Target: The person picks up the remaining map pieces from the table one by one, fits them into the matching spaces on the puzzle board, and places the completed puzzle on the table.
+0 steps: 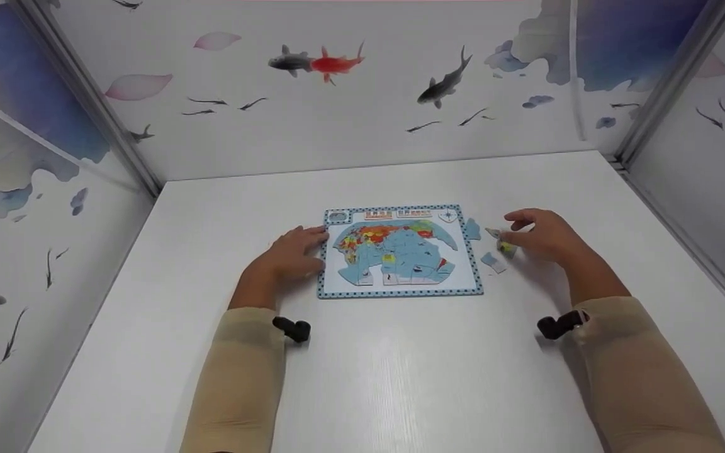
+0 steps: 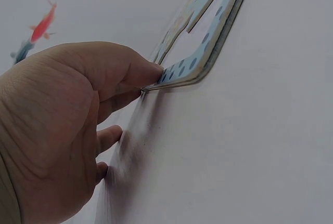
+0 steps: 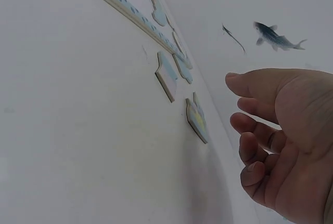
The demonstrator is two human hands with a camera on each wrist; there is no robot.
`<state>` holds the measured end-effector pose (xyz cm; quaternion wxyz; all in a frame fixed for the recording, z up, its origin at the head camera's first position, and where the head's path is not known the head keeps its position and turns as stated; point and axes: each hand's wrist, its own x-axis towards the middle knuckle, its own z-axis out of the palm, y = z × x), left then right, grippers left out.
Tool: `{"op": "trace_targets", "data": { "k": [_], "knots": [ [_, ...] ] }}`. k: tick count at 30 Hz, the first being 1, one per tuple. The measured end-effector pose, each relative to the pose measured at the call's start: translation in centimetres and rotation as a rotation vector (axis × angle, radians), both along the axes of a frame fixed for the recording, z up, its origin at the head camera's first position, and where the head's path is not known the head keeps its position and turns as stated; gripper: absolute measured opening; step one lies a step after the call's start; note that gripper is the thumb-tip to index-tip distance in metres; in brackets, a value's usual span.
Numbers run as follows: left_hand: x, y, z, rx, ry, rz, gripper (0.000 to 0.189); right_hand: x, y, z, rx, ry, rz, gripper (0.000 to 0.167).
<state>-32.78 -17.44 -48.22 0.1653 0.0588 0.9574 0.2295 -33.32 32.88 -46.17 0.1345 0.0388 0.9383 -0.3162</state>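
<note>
Near loose pieces (image 1: 493, 262), right hand (image 1: 545, 238) hovers; left hand (image 1: 290, 255) touches map puzzle (image 1: 400, 294)

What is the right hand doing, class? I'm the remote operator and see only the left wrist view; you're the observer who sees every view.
Observer: The right hand is beside some loose puzzle pieces, gripping nothing.

Operator: Where do those pieces lie?

Observer: On the white table, off the right edge of the world map puzzle board.

Operator: What's printed in the board's far right corner?

Observer: A compass rose.
</note>
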Motion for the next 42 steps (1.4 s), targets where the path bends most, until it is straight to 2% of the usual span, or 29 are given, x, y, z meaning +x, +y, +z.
{"op": "trace_targets", "data": {
  "k": [7, 20, 42],
  "knots": [
    [-0.1, -0.1, -0.1, -0.007, 0.012, -0.023, 0.076, -0.2, 0.7, -0.7, 0.003, -0.036, 0.001, 0.074],
    [0.1, -0.1, 0.0, 0.000, 0.019, -0.022, 0.075, -0.2, 0.9, -1.4, 0.016, -0.083, 0.032, 0.078],
    [-0.1, -0.1, -0.2, 0.003, 0.016, -0.018, 0.076, 0.2, 0.4, -1.0, 0.040, -0.079, 0.079, 0.071]
  ]
}}
